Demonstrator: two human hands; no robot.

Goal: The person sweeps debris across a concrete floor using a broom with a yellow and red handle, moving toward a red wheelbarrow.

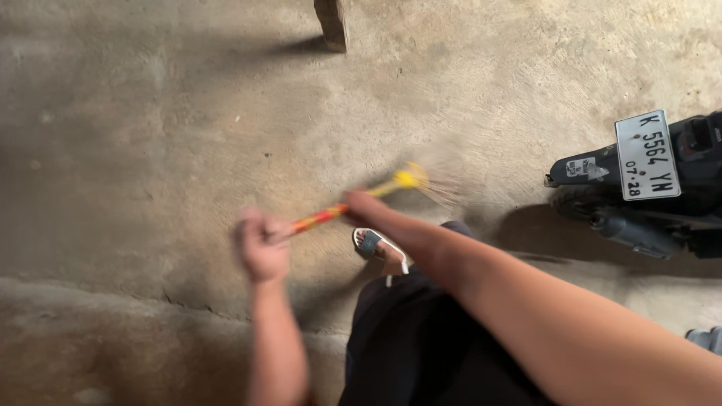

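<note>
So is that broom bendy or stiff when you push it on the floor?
Probably both. The broom has a thin straight handle that looks stiff between the left hand and right hand. Its bristles fan out thin and wispy, so they likely flex. It seems light.

— Colours first: the broom handle (323,216) shows red and orange bands running into yellow at the neck, with pale straw bristles, blurred.

— And the sandal (374,244)?

— White straps on a grey sole, beside black trousers (421,346). Toward the right edge, a black motorbike (647,203) with a white plate, on a dusty tan concrete floor (150,135).
</note>
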